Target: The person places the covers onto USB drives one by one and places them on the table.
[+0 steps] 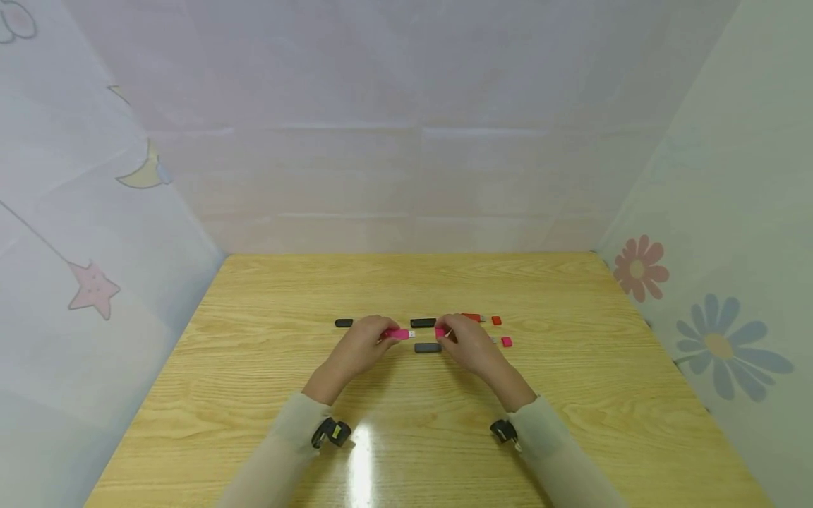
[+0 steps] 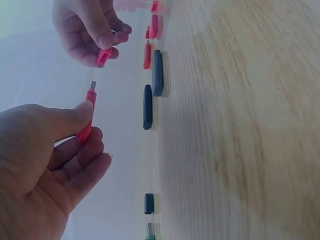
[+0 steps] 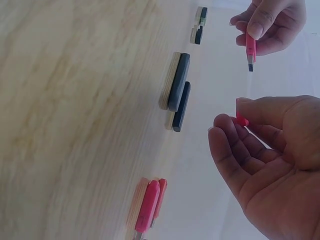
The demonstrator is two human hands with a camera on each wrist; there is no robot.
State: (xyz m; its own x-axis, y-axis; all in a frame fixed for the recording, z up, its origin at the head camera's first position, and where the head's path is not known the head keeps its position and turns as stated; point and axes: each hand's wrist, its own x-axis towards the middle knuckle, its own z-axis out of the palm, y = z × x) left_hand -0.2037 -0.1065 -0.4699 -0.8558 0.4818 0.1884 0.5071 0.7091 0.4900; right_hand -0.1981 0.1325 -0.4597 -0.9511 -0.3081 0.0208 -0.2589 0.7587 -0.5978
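Observation:
In the head view my left hand (image 1: 360,347) pinches a pink USB flash drive (image 1: 399,334) between thumb and fingers, its metal plug bare and pointing right. My right hand (image 1: 473,347) pinches a small pink cap (image 1: 439,332) opposite the plug, with a short gap between the two. The left wrist view shows the cap's open end (image 2: 103,57) facing the drive (image 2: 90,99). Both pieces are held up off the table. Below them lie a black flash drive (image 1: 423,323) and a dark grey one (image 1: 428,348).
Beyond my right hand lie a red flash drive (image 1: 471,317), a red cap (image 1: 497,320), another pink drive (image 3: 148,206) and its pink cap (image 1: 506,341). A small black cap (image 2: 149,204) and a drive with a bare plug (image 2: 150,230) lie toward the left. Patterned cloth surrounds the wooden table (image 1: 406,282).

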